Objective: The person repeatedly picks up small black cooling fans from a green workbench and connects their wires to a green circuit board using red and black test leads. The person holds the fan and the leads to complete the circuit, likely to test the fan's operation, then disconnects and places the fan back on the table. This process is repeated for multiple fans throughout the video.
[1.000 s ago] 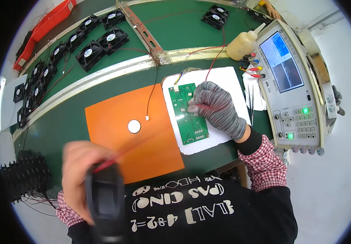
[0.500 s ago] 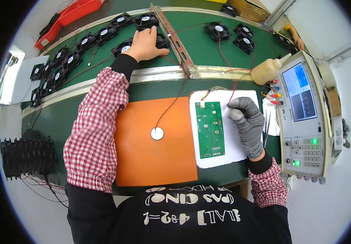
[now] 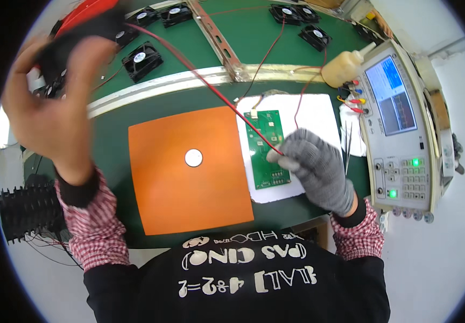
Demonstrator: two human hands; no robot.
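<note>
My left hand, bare and smeared by motion, is raised at the upper left and grips a black cooling fan. From this fan a red wire stretches across to my right hand, which wears a grey glove. Its thumb and finger pinch the wire's end above the right edge of a green circuit board. The board lies on a white sheet, with a cable plugged in at its top. Left of it, a round white disc sits on an orange mat.
Several black fans lie beyond the metal rail. At right stand a bench tester with a lit screen and a cream squeeze bottle. Tweezers lie beside the sheet. A black slotted rack is at far left.
My left hand has lifted a fan from beyond the rail and swung it left toward me. My right hand has come slightly left and now pinches the wire. Another person's hand at upper right is gone.
</note>
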